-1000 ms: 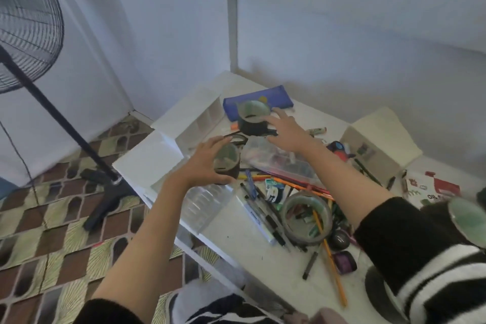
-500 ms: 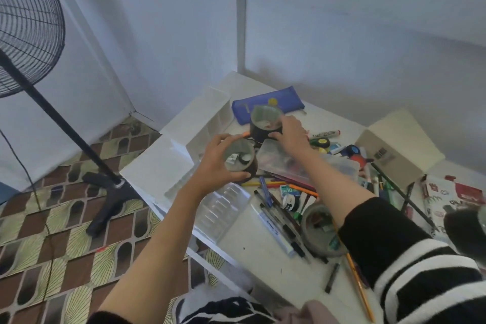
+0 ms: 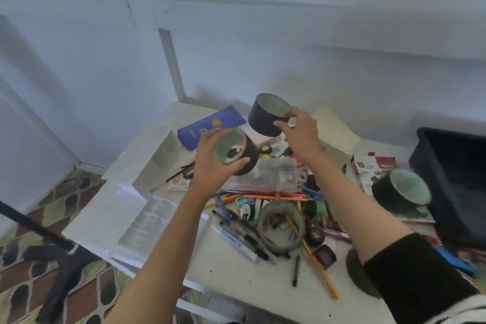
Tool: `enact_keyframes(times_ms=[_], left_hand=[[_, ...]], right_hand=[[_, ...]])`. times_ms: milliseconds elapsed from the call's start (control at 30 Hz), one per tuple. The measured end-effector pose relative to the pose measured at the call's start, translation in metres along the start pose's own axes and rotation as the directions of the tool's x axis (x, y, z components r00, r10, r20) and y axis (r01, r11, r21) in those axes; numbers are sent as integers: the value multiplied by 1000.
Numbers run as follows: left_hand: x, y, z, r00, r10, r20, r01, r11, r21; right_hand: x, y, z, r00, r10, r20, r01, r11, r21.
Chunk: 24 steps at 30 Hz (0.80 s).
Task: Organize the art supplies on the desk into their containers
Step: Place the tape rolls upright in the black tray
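- Change: a second ago the right hand (image 3: 299, 134) was reaching for a black tape roll sitting by the blue pouch (image 3: 207, 127). That right roll (image 3: 263, 121) is now lifted clear of the tabletop (image 3: 236, 279).
- The left hand (image 3: 210, 163) has also raised its own roll, the left roll (image 3: 249, 155), from just above the clutter to mid-air.
- Grip: the left fingers (image 3: 217, 135) curl over the rim with the thumb beneath. The right hand pinches its roll's edge between thumb and fingertips.
- Meaning: both rolls are picked and none stored, so the task looks barely begun. A black bin (image 3: 452, 181) has come into view at the right with a third roll (image 3: 394, 194) beside it. It is probably where the tape goes.
- Materials: the tape rolls are matte black rings with pale greenish cores, wide, rigid and easy to hold by the rim.
- A clear roll (image 3: 282, 226) lies flat among the pens (image 3: 244, 237). It is glossy and see-through, with pencils running through it.
- The organizer (image 3: 157, 158) is white, boxy and slotted.
- The case (image 3: 273, 173) is clear hard plastic.
- The pouch looks like soft fabric.
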<state>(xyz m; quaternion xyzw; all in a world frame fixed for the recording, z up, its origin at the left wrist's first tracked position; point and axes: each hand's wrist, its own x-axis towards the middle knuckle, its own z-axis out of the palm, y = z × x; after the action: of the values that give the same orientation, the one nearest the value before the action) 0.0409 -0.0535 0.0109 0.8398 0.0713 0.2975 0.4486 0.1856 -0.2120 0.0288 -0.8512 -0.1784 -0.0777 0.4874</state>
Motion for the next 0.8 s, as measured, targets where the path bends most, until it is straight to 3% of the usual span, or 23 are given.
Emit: enact_keyframes(times_ms=[233, 433, 533, 667, 800], left_hand=[[19, 75, 122, 975, 118, 190, -98, 989, -114], [30, 151, 242, 887, 284, 365, -242, 957, -158], [36, 177, 292, 863, 306, 401, -248, 950, -191], [40, 206, 357, 866, 217, 451, -142, 971, -195], [39, 213, 402, 765, 213, 607, -167, 977, -133]], right_hand=[[-12, 64, -171, 974, 128, -186, -135, 990, -30], [-44, 130, -316, 926, 288, -245, -296, 955, 3], [-59, 165, -366, 912, 366, -184, -386, 919, -86], [-78, 205, -403, 899, 439, -6, -433, 885, -172], [-84, 236, -407, 866, 427, 262, -329, 879, -344]])
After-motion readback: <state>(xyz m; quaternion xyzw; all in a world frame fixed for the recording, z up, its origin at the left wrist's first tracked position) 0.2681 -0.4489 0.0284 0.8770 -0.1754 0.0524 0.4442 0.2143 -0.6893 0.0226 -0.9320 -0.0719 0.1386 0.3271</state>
